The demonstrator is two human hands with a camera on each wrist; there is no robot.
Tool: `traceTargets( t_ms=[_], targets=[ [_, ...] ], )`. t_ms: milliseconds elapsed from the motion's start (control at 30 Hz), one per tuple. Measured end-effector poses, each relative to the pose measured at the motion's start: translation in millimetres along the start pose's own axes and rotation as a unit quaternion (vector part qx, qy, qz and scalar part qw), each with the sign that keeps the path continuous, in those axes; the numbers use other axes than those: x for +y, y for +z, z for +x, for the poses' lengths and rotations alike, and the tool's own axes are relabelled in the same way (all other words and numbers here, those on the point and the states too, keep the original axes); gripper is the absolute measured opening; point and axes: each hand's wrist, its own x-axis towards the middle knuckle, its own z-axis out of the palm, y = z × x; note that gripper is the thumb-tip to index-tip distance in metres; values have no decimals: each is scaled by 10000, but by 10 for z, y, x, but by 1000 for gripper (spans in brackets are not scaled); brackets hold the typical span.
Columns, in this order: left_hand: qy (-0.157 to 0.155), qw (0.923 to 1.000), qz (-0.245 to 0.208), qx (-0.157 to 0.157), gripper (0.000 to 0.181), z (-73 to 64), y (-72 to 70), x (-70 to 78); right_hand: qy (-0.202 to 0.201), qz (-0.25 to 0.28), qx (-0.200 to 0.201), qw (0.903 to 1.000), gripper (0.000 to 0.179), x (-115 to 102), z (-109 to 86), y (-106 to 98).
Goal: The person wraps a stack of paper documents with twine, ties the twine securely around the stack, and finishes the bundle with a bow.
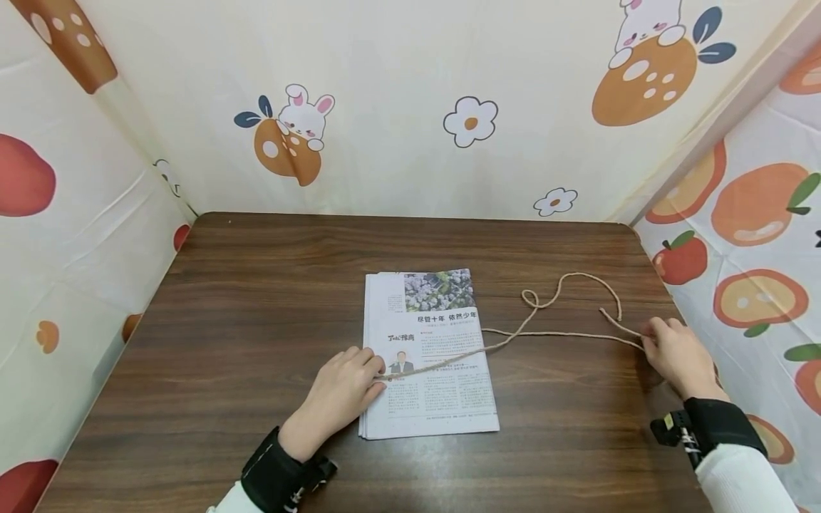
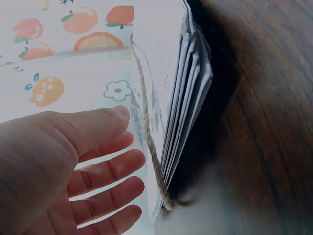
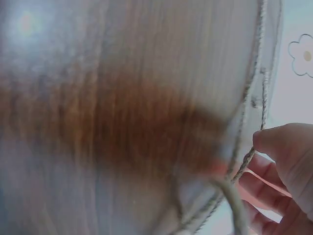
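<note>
nearest: black wrist straps [image 1: 276, 467] on both arms, white sleeves below.

left hand [image 1: 346, 385]: at the left edge of the newspaper stack [image 1: 430, 406], fingers relaxed and spread, no grip on anything. thumb is just beside the twine [image 1: 442, 363] where it meets that edge.

stack lies flat on the wooden table [image 1: 244, 306], about mid-width, printed face up. left wrist view shows many folded layers, slightly fanned. my read: fairly light, floppy, layers will slide on each other, edges crease or tear easily. best hold: flat palm on top, or thumb over and fingers under a long edge, taking all layers at once. don't pinch the top sheet alone.

right hand [image 1: 680, 356]: well right of the stack, pinching twine between thumb and fingers. exact strand count unclear, right wrist view is blurred.

twine crosses the stack's face from the left edge, crosses another strand just right of the stack, and has a small slack loop beyond. likely limp, light, rough enough to grip well; hard tension could bite into the paper edges. pinch near the ends and keep the loop from kinking.

farthest: printed cloth [image 1: 385, 107] behind the table.
</note>
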Motion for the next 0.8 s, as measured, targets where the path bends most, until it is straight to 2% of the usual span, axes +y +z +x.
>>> traceTargets(
  t_ms=[67,167,267,333,567,800],
  targets=[
    [-5,10000,-5,5,19,-4,-5,0,-62,53,116,9999,11,-29,-24,-32],
    [-14,10000,-16,21,18,-6,-11,1,-291,145,503,9982,11,-86,-49,-93],
    [-19,10000,-8,49,18,-7,-21,4,-679,142,1062,9919,15,-157,-57,-163],
    [-18,10000,5,59,18,-8,-26,5,-850,151,1284,9880,18,-231,-52,-219],
    [4,9999,-30,117,17,-5,-45,15,-1238,117,1493,9809,23,-600,1,-453],
    [107,9996,30,271,15,33,-92,33,-1664,157,1688,9714,24,-947,98,-567]
  ],
)
